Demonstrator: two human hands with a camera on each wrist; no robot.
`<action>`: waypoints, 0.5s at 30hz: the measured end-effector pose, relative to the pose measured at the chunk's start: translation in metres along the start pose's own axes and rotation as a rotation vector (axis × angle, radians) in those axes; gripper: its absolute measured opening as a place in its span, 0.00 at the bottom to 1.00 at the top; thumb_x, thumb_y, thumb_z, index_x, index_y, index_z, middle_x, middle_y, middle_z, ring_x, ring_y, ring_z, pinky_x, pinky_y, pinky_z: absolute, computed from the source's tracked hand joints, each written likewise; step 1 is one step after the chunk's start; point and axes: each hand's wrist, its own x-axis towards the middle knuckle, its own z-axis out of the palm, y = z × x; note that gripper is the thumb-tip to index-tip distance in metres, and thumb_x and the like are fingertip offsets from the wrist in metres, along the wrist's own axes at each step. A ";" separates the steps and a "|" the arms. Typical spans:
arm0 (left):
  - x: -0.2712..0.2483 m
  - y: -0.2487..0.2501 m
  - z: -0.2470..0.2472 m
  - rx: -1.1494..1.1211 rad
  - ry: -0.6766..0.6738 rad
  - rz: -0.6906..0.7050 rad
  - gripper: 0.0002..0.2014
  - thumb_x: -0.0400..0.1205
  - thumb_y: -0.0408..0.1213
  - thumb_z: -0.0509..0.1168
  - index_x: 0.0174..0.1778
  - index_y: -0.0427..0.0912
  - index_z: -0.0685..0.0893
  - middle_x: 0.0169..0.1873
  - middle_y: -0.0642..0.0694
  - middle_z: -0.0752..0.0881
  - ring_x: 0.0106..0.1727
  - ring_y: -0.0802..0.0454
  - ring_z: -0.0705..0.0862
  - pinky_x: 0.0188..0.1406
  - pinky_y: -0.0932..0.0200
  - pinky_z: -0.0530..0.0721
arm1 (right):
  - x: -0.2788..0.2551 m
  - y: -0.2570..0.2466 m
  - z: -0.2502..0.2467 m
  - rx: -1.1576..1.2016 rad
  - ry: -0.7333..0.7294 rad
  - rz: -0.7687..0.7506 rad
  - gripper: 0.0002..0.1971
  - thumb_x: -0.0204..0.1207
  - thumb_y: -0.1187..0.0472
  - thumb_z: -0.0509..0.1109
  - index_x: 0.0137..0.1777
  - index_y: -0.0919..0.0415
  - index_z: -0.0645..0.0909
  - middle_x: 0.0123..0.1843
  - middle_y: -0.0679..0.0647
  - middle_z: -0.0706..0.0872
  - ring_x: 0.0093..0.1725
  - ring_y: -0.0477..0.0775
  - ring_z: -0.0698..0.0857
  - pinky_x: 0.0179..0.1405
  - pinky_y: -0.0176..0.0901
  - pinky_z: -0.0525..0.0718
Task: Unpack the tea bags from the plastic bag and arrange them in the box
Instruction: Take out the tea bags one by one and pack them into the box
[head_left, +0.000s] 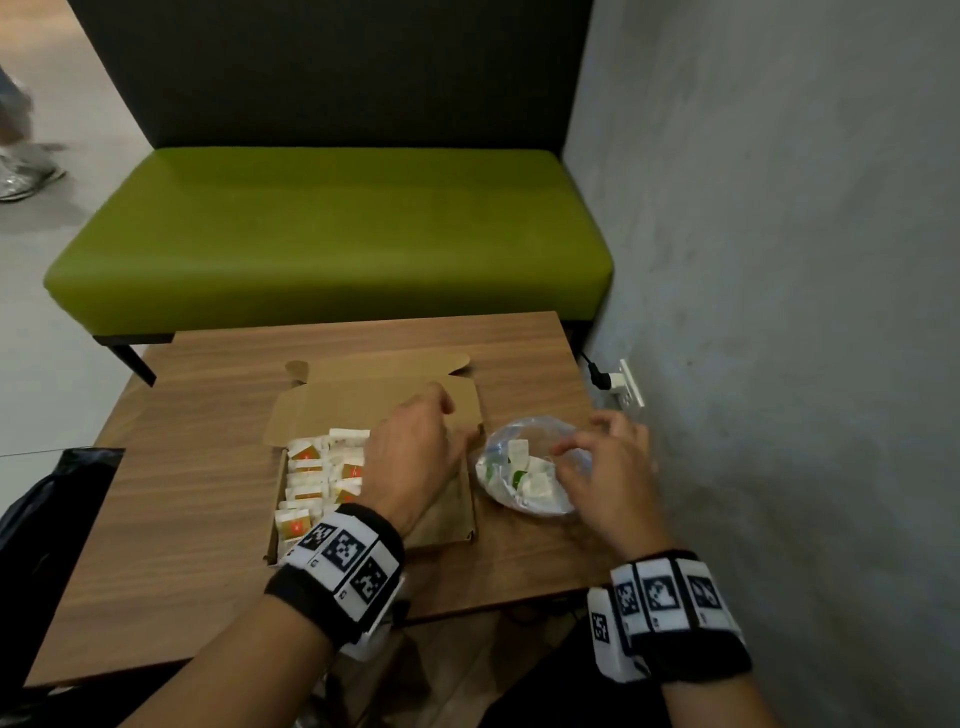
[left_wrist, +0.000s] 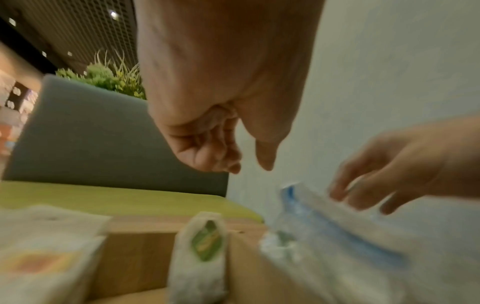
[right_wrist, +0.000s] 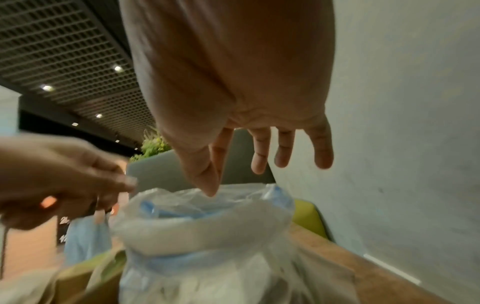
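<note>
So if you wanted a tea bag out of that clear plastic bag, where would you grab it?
Probably from above, through the plastic bag's open mouth: it sits upright with the rim rolled back. Pinch the top edge of a white tea bag that stands highest. The right hand hovers open there.

An open cardboard box (head_left: 457, 512) is seen under the left hand (head_left: 410, 457), with tea bags (head_left: 317, 478) packed to that hand's left. Just right of it, a clear plastic bag (head_left: 530, 467) holding more sachets is reached by the right hand (head_left: 608, 467), whose fingers are spread loosely over the bag's mouth.
</note>
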 end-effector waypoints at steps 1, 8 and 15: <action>-0.003 0.010 0.002 -0.025 -0.040 0.053 0.18 0.81 0.56 0.68 0.59 0.51 0.75 0.49 0.54 0.82 0.47 0.54 0.82 0.45 0.54 0.84 | 0.004 -0.005 0.003 -0.079 -0.046 -0.029 0.09 0.75 0.53 0.75 0.53 0.40 0.87 0.79 0.51 0.68 0.80 0.55 0.60 0.79 0.65 0.63; -0.003 0.025 0.024 -0.025 -0.212 0.114 0.15 0.82 0.46 0.68 0.58 0.47 0.71 0.55 0.45 0.85 0.51 0.47 0.83 0.43 0.57 0.77 | 0.027 -0.025 0.020 -0.471 -0.378 -0.083 0.17 0.76 0.50 0.75 0.64 0.35 0.83 0.90 0.54 0.44 0.87 0.70 0.39 0.74 0.90 0.37; -0.005 0.023 0.024 -0.108 -0.195 0.055 0.11 0.82 0.43 0.68 0.53 0.48 0.72 0.49 0.47 0.86 0.44 0.51 0.81 0.40 0.58 0.77 | 0.026 -0.014 0.017 -0.360 -0.355 -0.028 0.12 0.73 0.43 0.76 0.55 0.41 0.87 0.88 0.51 0.56 0.87 0.64 0.47 0.75 0.87 0.42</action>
